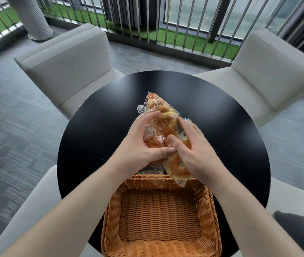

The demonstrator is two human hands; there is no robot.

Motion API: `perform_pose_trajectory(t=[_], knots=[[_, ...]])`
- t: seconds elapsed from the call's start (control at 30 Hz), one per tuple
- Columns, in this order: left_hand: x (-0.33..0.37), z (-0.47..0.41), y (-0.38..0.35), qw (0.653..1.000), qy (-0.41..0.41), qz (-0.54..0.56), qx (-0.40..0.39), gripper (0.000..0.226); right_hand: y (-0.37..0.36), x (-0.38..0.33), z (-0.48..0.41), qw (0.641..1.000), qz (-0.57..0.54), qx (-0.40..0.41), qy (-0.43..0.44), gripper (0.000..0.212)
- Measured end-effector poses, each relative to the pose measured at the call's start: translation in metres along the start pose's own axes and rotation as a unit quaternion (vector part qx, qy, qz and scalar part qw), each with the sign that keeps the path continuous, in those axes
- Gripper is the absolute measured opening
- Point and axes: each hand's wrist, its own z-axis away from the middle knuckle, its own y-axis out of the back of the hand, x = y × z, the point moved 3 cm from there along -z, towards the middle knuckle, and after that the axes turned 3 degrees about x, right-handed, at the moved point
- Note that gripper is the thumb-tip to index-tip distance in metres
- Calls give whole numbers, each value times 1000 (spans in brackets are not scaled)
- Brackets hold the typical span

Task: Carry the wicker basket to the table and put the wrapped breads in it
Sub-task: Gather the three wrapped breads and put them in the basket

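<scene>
— Two hands on the bread?
— Both. Left hand (143, 145) curled round the left side of the wrapped breads (163, 127), thumb pressed across the front. Right hand (193, 149) cupped against the right side, fingers spread, thumb on the clear wrap.
— How many breads?
— Hard to count. At least two in crinkled clear film, bunched together, one long piece pointing away toward the far edge, another golden one low by the right palm.
— Touching the table?
— Cannot tell; held just above or resting on the round black table (221, 127), near its middle.
— And the wicker basket (161, 219)?
— On the near edge of the table, directly below the hands, nothing lying inside. Lower end of the wrap overlapping its far rim.
— Around it?
— Pale armchairs (69, 67) on both far sides, metal railing (175, 19) beyond.
</scene>
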Motion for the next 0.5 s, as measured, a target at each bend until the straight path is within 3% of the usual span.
perform_pose_trajectory(t=[0.5], knots=[[4, 106, -8, 1000, 16, -2, -26, 91, -21, -2, 111, 1000, -18, 7, -23, 72]])
